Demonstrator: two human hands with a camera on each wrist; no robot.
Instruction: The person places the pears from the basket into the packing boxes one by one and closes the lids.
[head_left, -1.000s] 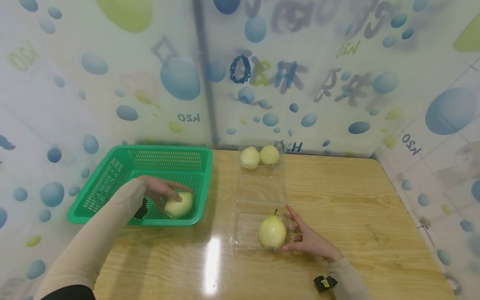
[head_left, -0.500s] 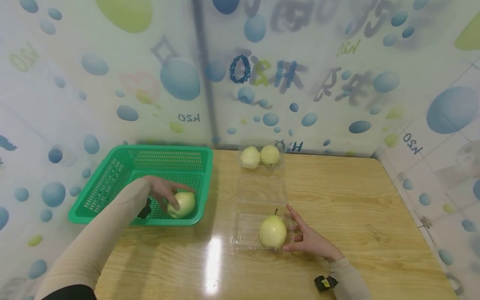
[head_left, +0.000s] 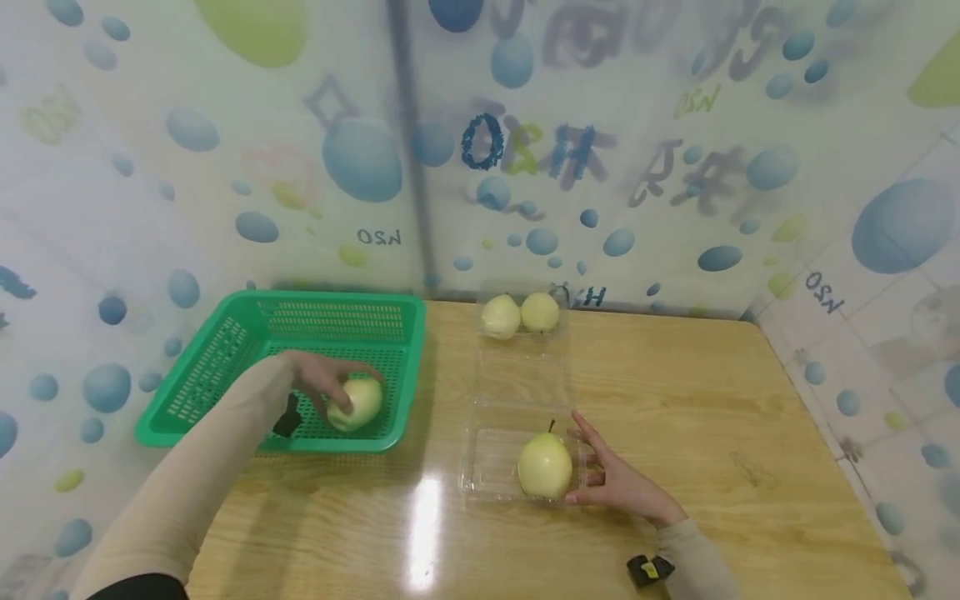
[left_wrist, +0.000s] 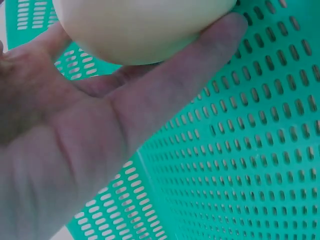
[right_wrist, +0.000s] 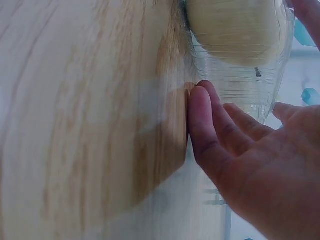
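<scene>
My left hand (head_left: 318, 377) reaches into the green basket (head_left: 414, 367) and grips a pale yellow-green pear (head_left: 363, 403) from above. The left wrist view has the thumb and fingers around that pear (left_wrist: 145, 30), over the slotted basket wall. On the table, an open clear plastic box (head_left: 487, 462) holds another pear (head_left: 545, 467), stem up, in its right half. My right hand (head_left: 618, 479) touches the box's right end with spread fingers. Seen from the right wrist, its fingers (right_wrist: 202, 125) lie against the ribbed clear wall (right_wrist: 235, 82), below the pear inside.
Behind the open box stands a second clear container with two pears (head_left: 501, 317) in it, close to the back wall. The wooden table (head_left: 675, 392) extends right to a patterned curtain (head_left: 645, 167). A small black device (head_left: 649, 571) sits by my right wrist.
Within the basket, the left hand and its pear shift slightly right, then back left and a little away from the front rim. My right hand stays at the box's end.
</scene>
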